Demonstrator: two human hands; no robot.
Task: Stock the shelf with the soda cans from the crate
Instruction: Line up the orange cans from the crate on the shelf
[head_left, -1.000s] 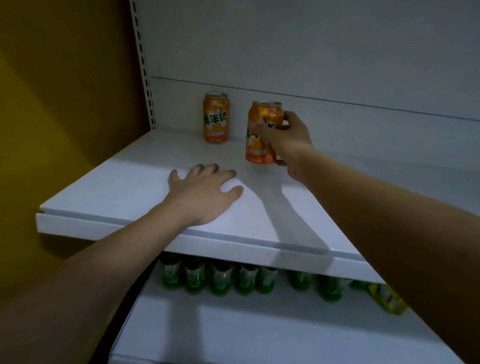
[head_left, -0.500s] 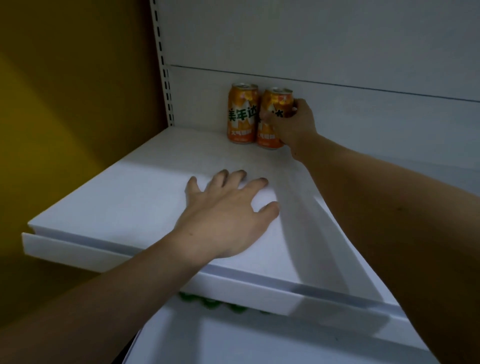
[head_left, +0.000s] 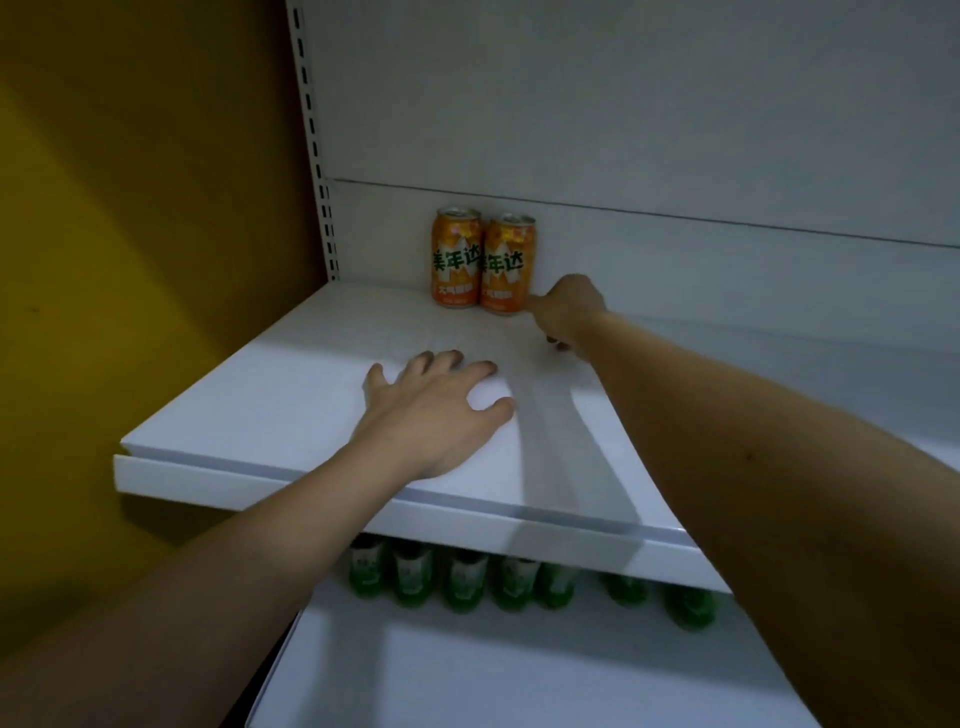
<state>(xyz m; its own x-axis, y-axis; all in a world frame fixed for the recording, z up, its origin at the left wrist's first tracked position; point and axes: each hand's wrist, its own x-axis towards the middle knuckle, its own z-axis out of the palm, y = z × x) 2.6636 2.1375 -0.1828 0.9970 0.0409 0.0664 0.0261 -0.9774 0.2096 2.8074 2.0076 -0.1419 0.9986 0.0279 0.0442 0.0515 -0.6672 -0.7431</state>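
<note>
Second can seated at the rear of the shelf; right hand clear of it.

The right hand (head_left: 566, 306) fingers are curling loosely, holding nothing, just beside the right orange can (head_left: 506, 273), which is standing upright against its neighbour (head_left: 455, 265) at the back panel, probably to start a row. The left hand (head_left: 441, 410) is lying flat, fingers spread, likely bracing on the shelf (head_left: 260, 405).

A: From where is the single head view looking?
B: It is looking forward and down from above the white shelf (head_left: 291, 415), facing the back panel (head_left: 623, 130).
A: How near?
B: Within arm's reach; the lower shelf (head_left: 467, 670) is showing along the bottom edge.
</note>
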